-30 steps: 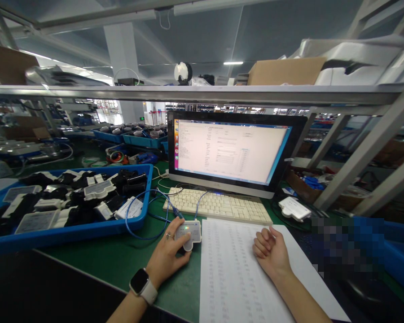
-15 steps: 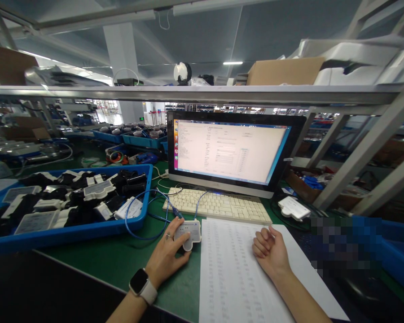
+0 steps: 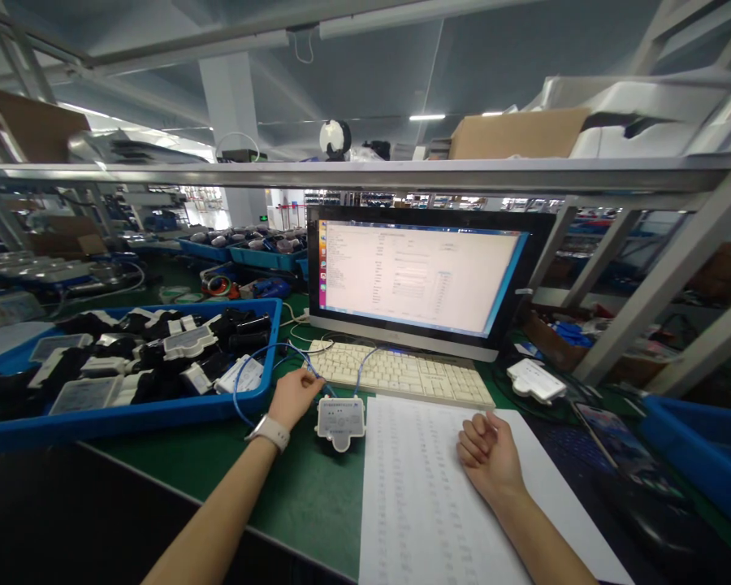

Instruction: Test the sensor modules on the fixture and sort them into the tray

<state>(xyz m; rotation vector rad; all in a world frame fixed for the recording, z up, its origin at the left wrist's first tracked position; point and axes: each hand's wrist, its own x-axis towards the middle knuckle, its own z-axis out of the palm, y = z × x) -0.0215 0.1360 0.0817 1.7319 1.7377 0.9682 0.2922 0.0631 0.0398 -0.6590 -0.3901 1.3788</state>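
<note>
A small white device box (image 3: 339,419) lies on the green bench with blue cables (image 3: 253,367) plugged into its top edge. My left hand (image 3: 293,395) has reached past the box to its upper left, fingers closed around the blue cable plug beside the keyboard (image 3: 395,371). A smartwatch (image 3: 269,431) sits on that wrist. My right hand (image 3: 489,459) rests on the white printed sheet (image 3: 426,496), fingers curled loosely with nothing in them.
A monitor (image 3: 417,276) stands behind the keyboard. A blue tray (image 3: 127,416) of black and white device parts sits at left. Another white device (image 3: 534,379) lies right of the keyboard, a phone (image 3: 609,443) and a blue bin (image 3: 700,439) further right. A shelf (image 3: 365,172) runs overhead.
My left hand let go of the white box and moved up and left to the blue cable at its top edge. My right hand stayed on the sheet. The view shifted slightly.
</note>
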